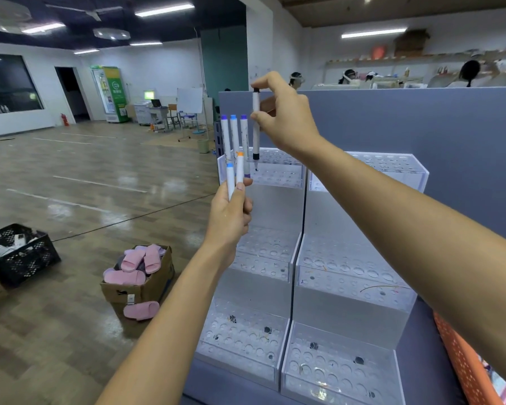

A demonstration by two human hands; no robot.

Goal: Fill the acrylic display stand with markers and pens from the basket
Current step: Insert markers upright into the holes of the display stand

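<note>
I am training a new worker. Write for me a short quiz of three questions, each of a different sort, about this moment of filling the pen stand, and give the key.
1. True or false: the right hand holds the black-capped marker upright over the top tier of the acrylic stand.
2. How many markers stand already in the top tier? A) one B) three C) six
3. Fill in: the left hand holds two markers, one with a blue cap and one with an ____ cap.

Key: 1 true; 2 B, the three standing markers with blue and purple caps; 3 orange.
</note>
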